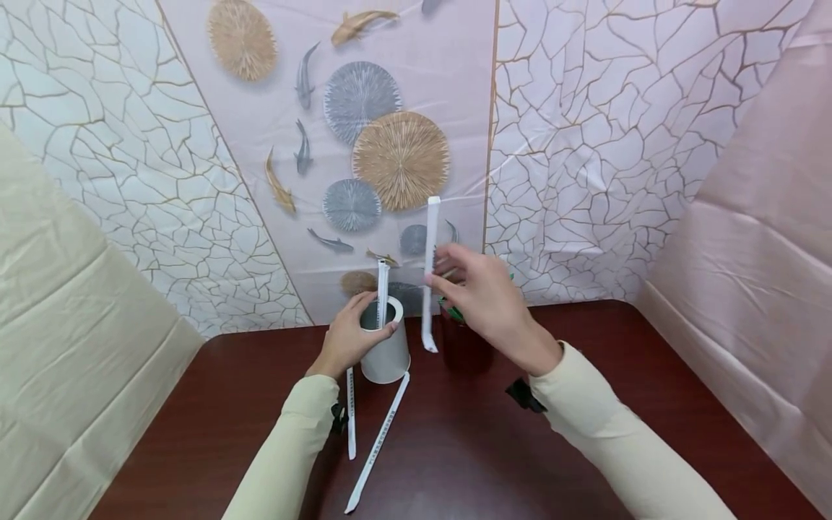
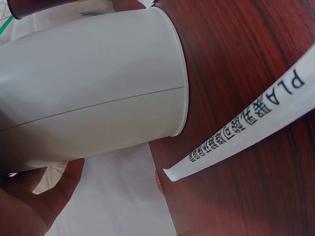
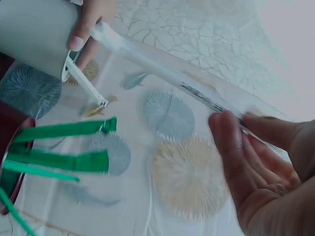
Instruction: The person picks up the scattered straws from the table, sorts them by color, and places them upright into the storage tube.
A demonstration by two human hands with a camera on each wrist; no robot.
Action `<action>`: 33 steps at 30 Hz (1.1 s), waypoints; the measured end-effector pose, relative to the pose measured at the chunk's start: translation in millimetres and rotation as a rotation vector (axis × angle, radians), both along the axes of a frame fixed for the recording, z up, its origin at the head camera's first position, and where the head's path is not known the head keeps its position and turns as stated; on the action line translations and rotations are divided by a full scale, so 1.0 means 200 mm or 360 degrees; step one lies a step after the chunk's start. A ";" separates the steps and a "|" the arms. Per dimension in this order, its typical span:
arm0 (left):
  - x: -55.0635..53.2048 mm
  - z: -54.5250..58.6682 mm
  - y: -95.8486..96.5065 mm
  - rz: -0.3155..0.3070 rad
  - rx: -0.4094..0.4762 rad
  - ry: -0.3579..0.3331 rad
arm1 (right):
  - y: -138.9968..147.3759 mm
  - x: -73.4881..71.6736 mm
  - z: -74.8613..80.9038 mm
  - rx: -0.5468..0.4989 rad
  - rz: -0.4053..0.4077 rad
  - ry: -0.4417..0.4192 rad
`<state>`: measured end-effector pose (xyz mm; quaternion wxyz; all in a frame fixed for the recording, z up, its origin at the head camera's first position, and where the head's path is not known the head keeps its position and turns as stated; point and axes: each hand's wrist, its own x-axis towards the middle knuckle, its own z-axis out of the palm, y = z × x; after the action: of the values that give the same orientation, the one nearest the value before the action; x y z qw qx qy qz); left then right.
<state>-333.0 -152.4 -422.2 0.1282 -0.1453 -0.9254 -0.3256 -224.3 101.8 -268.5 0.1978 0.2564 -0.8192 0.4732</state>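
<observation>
My left hand (image 1: 347,339) grips a grey-white cylindrical canister (image 1: 387,360) by its rim, thumb on the near side. Upright inside the canister stand white paper-wrapped straws (image 1: 382,289); how many is hard to tell. To the right, my right hand (image 1: 490,303) pinches another white wrapped straw (image 1: 432,238) between thumb and fingers, nearly vertical in the air, its lower end bent. Printing shows on that straw in the right wrist view. On the table lie two more wrapped straws, one straight (image 1: 352,426) beside the canister and one slanting (image 1: 382,440) in front.
A dark red container (image 3: 12,142) holding several green-wrapped straws (image 3: 64,130) stands right of the canister, partly behind my right hand. The dark red wooden table (image 1: 468,448) ends at a patterned cloth backdrop (image 1: 559,180), with plain fabric at both sides.
</observation>
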 end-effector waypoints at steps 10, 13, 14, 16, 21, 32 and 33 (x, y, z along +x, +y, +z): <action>-0.01 0.00 0.00 -0.0018 0.0040 0.0008 | -0.31 -0.25 -0.17 -0.0074 -0.0014 0.0160; -0.01 0.00 0.00 -0.0003 0.0051 -0.0001 | -0.37 -0.30 -0.28 0.0030 -0.0078 0.0038; -0.01 0.00 0.00 0.0001 0.0051 -0.0008 | -0.39 -0.32 -0.31 0.0054 -0.0101 -0.0016; -0.01 0.00 -0.01 0.0010 0.0046 -0.0015 | -0.41 -0.35 -0.38 0.0085 -0.0159 -0.0114; 0.00 0.00 0.00 0.0007 0.0042 -0.0008 | -0.41 -0.40 -0.49 0.0019 -0.0270 -0.0274; 0.00 -0.01 0.00 0.0026 -0.0014 -0.0029 | -0.29 -0.37 -0.62 -0.0067 -0.0244 -0.0724; 0.00 -0.01 0.00 0.0030 -0.0016 -0.0030 | -0.27 -0.35 -0.62 -0.0055 -0.0217 -0.0770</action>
<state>-333.3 -151.7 -423.5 0.1218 -0.1341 -0.9295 -0.3213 -293.6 47.6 -392.4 0.0317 0.0765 -0.8498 0.5205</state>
